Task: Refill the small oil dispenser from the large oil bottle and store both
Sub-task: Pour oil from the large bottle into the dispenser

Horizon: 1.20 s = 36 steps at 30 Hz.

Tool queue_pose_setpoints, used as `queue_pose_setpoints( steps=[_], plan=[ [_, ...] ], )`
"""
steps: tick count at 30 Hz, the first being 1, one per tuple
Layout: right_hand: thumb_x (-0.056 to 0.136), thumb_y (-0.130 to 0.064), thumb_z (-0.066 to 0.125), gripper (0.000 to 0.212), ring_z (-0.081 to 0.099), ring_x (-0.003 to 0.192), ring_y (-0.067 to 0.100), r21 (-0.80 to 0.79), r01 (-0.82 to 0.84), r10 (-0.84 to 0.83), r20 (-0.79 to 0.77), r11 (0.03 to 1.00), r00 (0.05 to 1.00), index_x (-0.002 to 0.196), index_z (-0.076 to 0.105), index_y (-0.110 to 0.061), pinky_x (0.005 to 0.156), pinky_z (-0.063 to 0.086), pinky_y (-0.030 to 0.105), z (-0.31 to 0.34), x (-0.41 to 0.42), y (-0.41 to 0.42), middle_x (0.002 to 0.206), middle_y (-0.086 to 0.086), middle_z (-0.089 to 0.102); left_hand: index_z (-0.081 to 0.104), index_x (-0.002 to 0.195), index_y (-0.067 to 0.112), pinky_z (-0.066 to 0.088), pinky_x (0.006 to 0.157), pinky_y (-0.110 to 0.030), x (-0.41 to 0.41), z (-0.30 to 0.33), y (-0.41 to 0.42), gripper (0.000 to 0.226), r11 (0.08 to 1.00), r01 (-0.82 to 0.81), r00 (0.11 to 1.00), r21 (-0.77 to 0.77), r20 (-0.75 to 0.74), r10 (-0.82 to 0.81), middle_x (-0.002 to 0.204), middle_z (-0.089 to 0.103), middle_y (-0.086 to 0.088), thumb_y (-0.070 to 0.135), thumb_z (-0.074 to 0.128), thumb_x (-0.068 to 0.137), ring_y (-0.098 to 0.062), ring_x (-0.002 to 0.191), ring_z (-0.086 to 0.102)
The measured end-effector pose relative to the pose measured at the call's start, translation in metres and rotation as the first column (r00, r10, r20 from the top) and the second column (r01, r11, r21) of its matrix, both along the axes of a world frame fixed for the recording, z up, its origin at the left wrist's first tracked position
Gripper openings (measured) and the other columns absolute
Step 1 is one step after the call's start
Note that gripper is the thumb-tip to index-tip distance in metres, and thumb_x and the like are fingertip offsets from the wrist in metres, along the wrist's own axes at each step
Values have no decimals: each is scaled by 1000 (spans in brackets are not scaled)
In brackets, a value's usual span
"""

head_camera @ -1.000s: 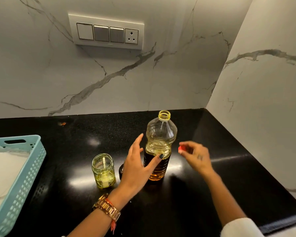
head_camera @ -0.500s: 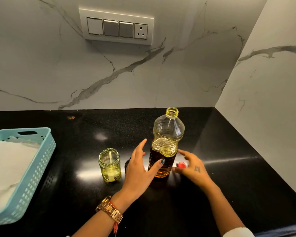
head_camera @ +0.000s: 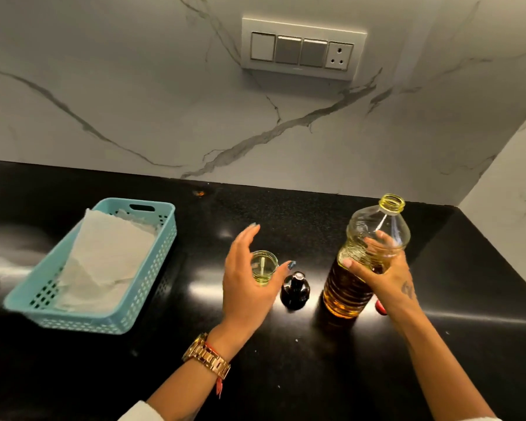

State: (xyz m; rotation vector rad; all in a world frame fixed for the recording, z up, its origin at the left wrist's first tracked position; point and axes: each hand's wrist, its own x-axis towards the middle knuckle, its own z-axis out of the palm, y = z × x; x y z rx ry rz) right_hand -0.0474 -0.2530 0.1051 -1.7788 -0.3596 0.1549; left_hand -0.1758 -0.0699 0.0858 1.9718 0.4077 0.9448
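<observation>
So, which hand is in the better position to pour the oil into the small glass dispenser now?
The right hand: it is wrapped around the uncapped large oil bottle. The left hand is open beside the small dispenser and could steady it.

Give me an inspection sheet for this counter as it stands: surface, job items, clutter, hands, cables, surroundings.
Surface: black counter, glossy, a few pale specks near the front.
Job's things: large oil bottle uncapped, upright, partly full; small glass jar open, a little yellow oil inside; dark pump top standing beside the jar; red cap on the counter behind the right wrist.
Clutter: blue basket with white paper in it, at left.
Hands: right hand wrapped around the bottle; left hand open beside the jar, not gripping.
Cables: nothing seen.
Surroundings: marble wall, switch panel with socket.
</observation>
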Motion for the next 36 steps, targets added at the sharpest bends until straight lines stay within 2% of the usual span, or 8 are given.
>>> queue_pose_setpoints(
  steps=[5, 9, 12, 16, 21, 24, 30, 36],
  plan=[
    [54, -38, 86, 81, 54, 111, 16, 35, 70, -72, 32, 997, 997, 122, 42, -35, 93, 42, 36, -4, 1, 5, 119, -4, 58, 17, 143, 31, 28, 106, -26, -6, -48, 19, 102, 993, -25, 957, -118, -291, -11, 149, 28, 4, 44, 80, 63, -12, 136, 28],
    [58, -32, 82, 74, 56, 108, 16, 30, 105, -107, 59, 994, 993, 124, 48, -27, 87, 43, 33, -6, 3, 5, 116, -1, 60, 12, 144, 33, 33, 99, -22, 3, -71, 24, 114, 975, 27, 929, -219, -355, -105, 143, 38, 8, 43, 84, 57, -10, 128, 39],
    [60, -29, 83, 73, 56, 105, 17, 29, 155, -157, 90, 988, 984, 124, 49, -23, 92, 46, 39, -7, 4, 7, 113, -1, 60, 25, 139, 32, 43, 88, -22, 10, -77, 24, 102, 971, 29, 927, -236, -356, -114, 124, 51, 13, 41, 84, 56, -9, 111, 53],
    [52, -39, 85, 77, 58, 104, 16, 37, 156, -159, 120, 987, 980, 120, 51, -24, 95, 47, 44, -7, 6, 11, 111, -1, 63, 49, 108, 31, 44, 67, -10, 13, -80, 23, 61, 979, 7, 936, -202, -343, -78, 96, 64, 11, 39, 84, 58, -8, 87, 62],
    [49, -52, 78, 67, 59, 96, -1, -13, 68, -60, 309, 998, 949, 107, 51, -32, 80, 44, 16, 12, 1, 19, 102, -9, 63, 54, 110, 30, 39, 63, -2, 12, -67, 32, 64, 988, 7, 942, -155, -329, -59, 91, 66, 13, 39, 85, 55, -4, 83, 62],
    [56, -38, 84, 64, 58, 88, -3, -95, 38, 17, 521, 995, 853, 108, 45, -33, 74, 42, 10, 33, 0, 27, 97, -14, 60, 53, 106, 33, 40, 65, -3, 10, -49, 38, 62, 992, 18, 955, -126, -292, -54, 91, 66, 14, 39, 86, 53, -3, 82, 61],
    [57, -42, 78, 65, 60, 84, 19, -381, 158, 205, 751, 911, 628, 112, 53, -17, 70, 49, 31, 59, 9, 38, 93, 4, 64, 54, 102, 37, 47, 71, -9, 5, -3, 44, 57, 991, 82, 980, -104, -170, -99, 91, 67, 16, 33, 86, 55, 4, 83, 62],
    [53, -37, 87, 74, 64, 91, 35, -474, 323, 346, 857, 819, 382, 113, 52, -13, 83, 48, 51, 78, 16, 42, 96, 12, 69, 55, 102, 35, 50, 70, -13, -2, 27, 43, 55, 987, 148, 979, -61, -134, -155, 89, 66, 16, 33, 85, 56, 3, 81, 62]
  ],
)
